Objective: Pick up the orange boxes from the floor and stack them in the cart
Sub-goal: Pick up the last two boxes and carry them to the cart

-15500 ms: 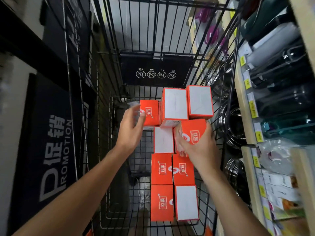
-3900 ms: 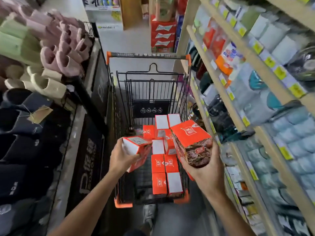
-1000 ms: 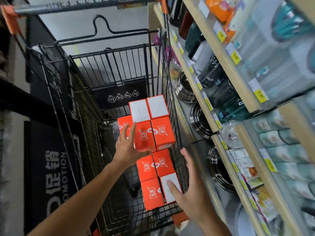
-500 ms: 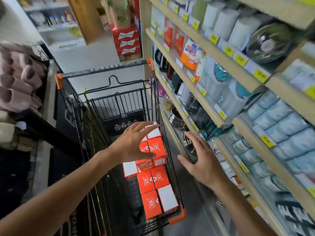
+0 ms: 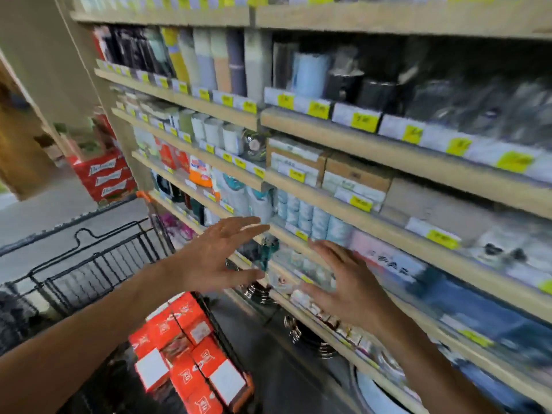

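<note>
Hovering empty, fingers spread: left hand (image 5: pixel 218 258) and right hand (image 5: pixel 343 282), both raised before the wooden shelving (image 5: pixel 373 147). Stacked orange cardboard boxes (image 5: pixel 185 354) sit in the black wire cart (image 5: pixel 89 264), below and behind the fingers, nearer the left hand. No floor boxes visible.

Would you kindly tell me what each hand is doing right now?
Left hand: open, fingers spread, holding nothing.
Right hand: open, fingers spread, holding nothing.

Orange-and-white boxes (image 5: pixel 185 351), black wire cart (image 5: pixel 89 264), yellow price tags (image 5: pixel 363 121), tan shelves (image 5: pixel 388 150).
</note>
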A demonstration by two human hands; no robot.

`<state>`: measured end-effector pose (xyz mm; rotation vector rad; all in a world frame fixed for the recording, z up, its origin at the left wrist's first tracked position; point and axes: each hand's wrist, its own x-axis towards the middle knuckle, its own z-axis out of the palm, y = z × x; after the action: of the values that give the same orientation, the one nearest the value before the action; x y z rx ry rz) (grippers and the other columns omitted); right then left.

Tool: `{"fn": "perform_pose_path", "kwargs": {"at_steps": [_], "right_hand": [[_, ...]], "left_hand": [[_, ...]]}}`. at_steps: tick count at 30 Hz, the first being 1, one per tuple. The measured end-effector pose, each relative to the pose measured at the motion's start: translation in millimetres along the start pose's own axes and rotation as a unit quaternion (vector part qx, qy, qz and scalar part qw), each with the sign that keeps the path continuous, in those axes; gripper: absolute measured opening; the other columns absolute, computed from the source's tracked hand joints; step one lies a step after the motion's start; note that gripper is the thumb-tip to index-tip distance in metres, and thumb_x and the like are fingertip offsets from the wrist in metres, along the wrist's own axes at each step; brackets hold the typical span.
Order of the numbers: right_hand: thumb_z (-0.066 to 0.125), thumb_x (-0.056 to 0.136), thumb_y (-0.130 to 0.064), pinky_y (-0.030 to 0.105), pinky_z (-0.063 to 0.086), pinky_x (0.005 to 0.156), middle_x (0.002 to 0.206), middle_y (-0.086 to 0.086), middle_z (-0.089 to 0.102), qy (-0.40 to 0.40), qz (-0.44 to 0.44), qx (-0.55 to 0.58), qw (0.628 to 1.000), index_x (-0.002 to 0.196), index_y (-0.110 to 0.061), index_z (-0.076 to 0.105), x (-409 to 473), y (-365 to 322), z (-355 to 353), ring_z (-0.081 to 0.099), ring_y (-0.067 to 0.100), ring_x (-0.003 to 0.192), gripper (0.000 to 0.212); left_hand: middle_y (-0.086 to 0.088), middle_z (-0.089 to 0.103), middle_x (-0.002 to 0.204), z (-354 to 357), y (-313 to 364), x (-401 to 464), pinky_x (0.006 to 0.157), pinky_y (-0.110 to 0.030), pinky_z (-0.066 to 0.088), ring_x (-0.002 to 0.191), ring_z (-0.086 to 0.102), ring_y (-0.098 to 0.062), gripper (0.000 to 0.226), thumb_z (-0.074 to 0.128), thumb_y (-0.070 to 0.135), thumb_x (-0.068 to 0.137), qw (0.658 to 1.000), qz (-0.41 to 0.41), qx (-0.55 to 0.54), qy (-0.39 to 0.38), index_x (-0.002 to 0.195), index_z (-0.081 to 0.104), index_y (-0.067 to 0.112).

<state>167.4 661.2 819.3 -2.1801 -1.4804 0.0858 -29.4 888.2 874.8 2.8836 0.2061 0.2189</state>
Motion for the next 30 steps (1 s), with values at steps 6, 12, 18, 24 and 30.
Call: {"fn": "perform_pose_path", "kwargs": {"at_steps": [6, 12, 18, 24, 30], "right_hand": [[0.032, 0.085, -0.085, 0.037, 0.033, 0.117, 0.158, -0.012, 0.036, 0.069, 0.101, -0.060, 0.991, 0.154, -0.034, 0.038, -90.7, 23.0, -74.2, 0.035, 0.012, 0.144, 0.085], [0.028, 0.091, -0.082, 0.036, 0.024, 0.121, 0.162, -0.020, 0.025, 0.113, 0.237, -0.093, 0.960, 0.157, -0.041, 0.025, -185.5, 12.7, -120.4, 0.024, 0.006, 0.149, 0.077], [0.024, 0.091, -0.083, 0.040, 0.017, 0.123, 0.162, -0.023, 0.023, 0.139, 0.378, -0.124, 0.907, 0.155, -0.048, 0.024, -292.5, -13.9, -137.8, 0.017, 0.005, 0.150, 0.073], [0.022, 0.087, -0.088, 0.034, 0.024, 0.119, 0.158, -0.018, 0.036, 0.194, 0.511, -0.163, 0.821, 0.152, -0.046, 0.035, -420.8, -56.7, -154.0, 0.029, 0.008, 0.147, 0.078], [0.026, 0.086, -0.089, 0.034, 0.019, 0.123, 0.160, -0.016, 0.032, 0.223, 0.592, -0.158, 0.758, 0.154, -0.047, 0.028, -544.4, -93.4, -167.3, 0.023, 0.008, 0.150, 0.080]], "left_hand": [[0.020, 0.008, 0.165, -4.9, 72.9, 71.6, 0.123, -0.036, 0.016, 0.153, 0.005, -0.008, 0.077, 0.036, 0.080, 0.089, 0.989, 0.144, -0.006, -0.041, 0.155, 0.011, 0.049], [0.025, 0.004, 0.164, 11.3, 141.3, 111.6, 0.124, -0.035, 0.006, 0.152, -0.003, -0.006, 0.076, 0.024, 0.084, 0.085, 0.960, 0.251, -0.045, -0.117, 0.154, 0.013, 0.053], [0.026, -0.004, 0.161, 39.3, 233.0, 124.7, 0.123, -0.034, -0.006, 0.147, -0.012, 0.001, 0.078, 0.014, 0.084, 0.085, 0.908, 0.375, -0.041, -0.180, 0.155, 0.005, 0.051], [0.029, -0.010, 0.156, 68.2, 362.7, 110.0, 0.123, -0.033, -0.006, 0.146, -0.014, 0.001, 0.064, 0.018, 0.078, 0.089, 0.841, 0.493, -0.027, -0.221, 0.147, -0.001, 0.061], [0.028, -0.004, 0.157, 94.9, 494.1, 67.3, 0.120, -0.028, -0.008, 0.144, -0.014, 0.005, 0.070, 0.022, 0.079, 0.089, 0.786, 0.567, -0.017, -0.244, 0.152, 0.004, 0.055]]}}
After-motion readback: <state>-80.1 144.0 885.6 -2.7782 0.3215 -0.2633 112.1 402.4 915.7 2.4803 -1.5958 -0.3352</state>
